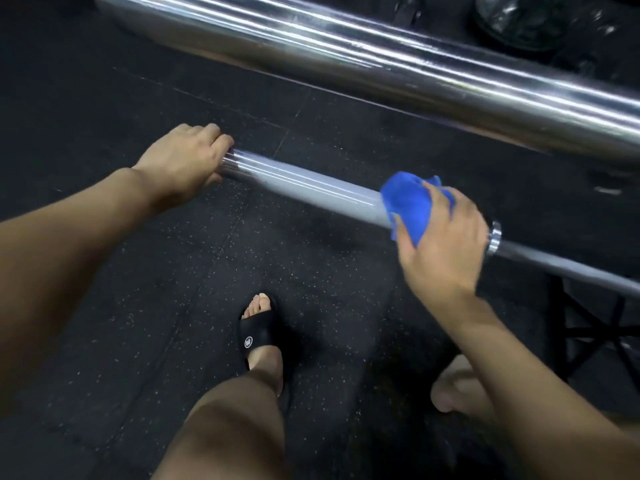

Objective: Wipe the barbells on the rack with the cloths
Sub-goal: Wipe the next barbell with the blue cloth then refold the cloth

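Wiping sleeve of barbell [304, 183] — right hand [446, 237] fingers wrap blue cloth [408, 199]; left hand [183, 157] fingers curl over sleeve end. Risk: sleeve spinning, cloth slipping — smears left.

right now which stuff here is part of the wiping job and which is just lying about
In the job: blue cloth, near barbell, left hand gripping its end, right hand pressing the cloth on it.

Just about: upper barbell, black slipper, rubber floor.
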